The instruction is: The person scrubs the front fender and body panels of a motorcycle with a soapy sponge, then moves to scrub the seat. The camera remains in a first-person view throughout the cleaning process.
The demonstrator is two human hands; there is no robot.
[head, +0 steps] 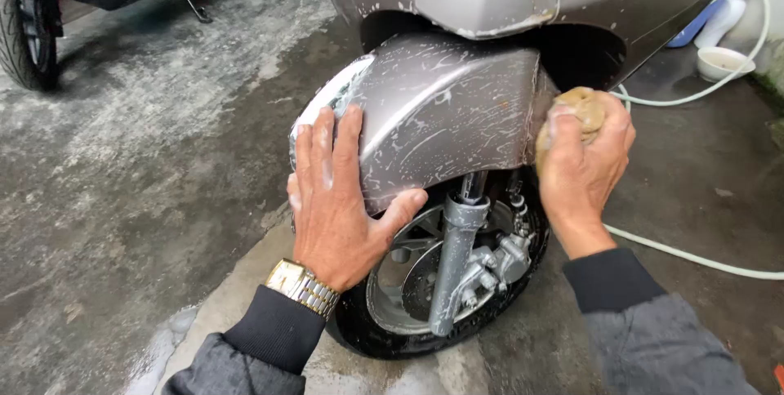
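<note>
A pale hose (694,258) snakes over the wet concrete floor (147,166) right of the scooter's front wheel (445,281), and a second motorbike (49,3) is parked top left. Top right, a small white bowl (722,61) sits beside a blue-and-white bottle (709,19); what's in either, I can't tell. The left hand (335,199) lies flat, fingers spread, on the soapy silver-brown fender (449,109). The right hand (584,162) is clenched around a tan sponge (581,111), pressing it against the fender's right edge.
</note>
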